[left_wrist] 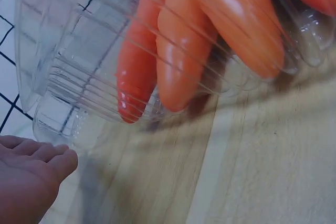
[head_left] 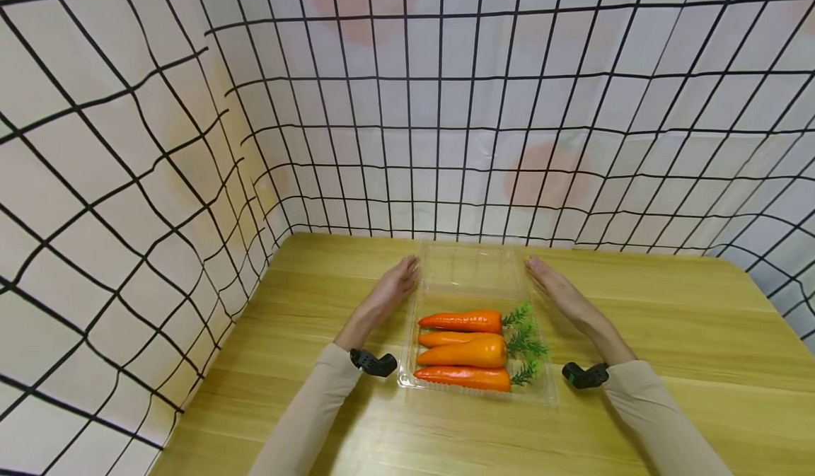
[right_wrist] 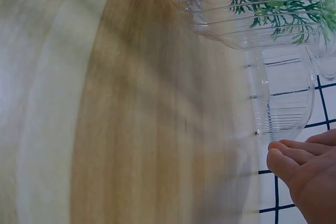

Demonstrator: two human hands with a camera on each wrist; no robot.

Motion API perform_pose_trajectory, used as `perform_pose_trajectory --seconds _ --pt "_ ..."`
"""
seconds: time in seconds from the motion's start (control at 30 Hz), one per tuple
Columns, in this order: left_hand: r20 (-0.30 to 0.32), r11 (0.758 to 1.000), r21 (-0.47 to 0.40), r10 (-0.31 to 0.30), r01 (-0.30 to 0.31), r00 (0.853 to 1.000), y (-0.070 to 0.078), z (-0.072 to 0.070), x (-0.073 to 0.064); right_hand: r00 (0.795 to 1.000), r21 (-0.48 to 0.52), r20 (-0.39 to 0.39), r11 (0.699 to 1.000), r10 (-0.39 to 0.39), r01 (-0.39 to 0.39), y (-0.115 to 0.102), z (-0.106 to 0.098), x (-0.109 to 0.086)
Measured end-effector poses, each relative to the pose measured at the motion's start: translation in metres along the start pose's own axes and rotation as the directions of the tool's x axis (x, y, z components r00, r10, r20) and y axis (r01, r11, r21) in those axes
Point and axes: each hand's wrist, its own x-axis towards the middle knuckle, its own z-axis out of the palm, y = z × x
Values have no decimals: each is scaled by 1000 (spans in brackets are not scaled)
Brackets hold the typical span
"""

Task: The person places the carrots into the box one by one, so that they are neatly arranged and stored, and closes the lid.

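Note:
A clear plastic clamshell box (head_left: 405,371) lies on the table with its lid (head_left: 471,267) folded back toward the mesh. Several orange carrots (head_left: 465,353) with green feathery tops (head_left: 525,345) lie side by side in its near half, tips to the left. My left hand (head_left: 388,291) is beside the lid's left edge, fingers extended. On the other side, my right hand (head_left: 562,295) reaches along the lid's right edge, its fingers also straight. Both wrist views show fingertips very close to the clear lid; whether they touch it, I cannot tell.
The box stands on a light wooden table (head_left: 668,306). Black grid mesh (head_left: 446,129) over pale sheeting rises along the table's back edge and left side. Each wrist wears a black camera band, the left band (head_left: 373,363) near the box's left edge.

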Motion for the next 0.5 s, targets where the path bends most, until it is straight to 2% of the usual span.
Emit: perform_pose_trajectory --seconds 0.17,0.33,0.5 --pt "-2 1000 -12 7 -7 1000 5 1 -3 999 -9 -23 1000 -24 24 -1 0 0" --pt "7 999 -35 25 -25 1000 10 3 -4 996 32 -49 997 -70 72 -3 -3 1" --pt "-5 995 -71 68 -68 998 13 4 -3 990 56 -91 992 -106 112 -7 -4 -1"
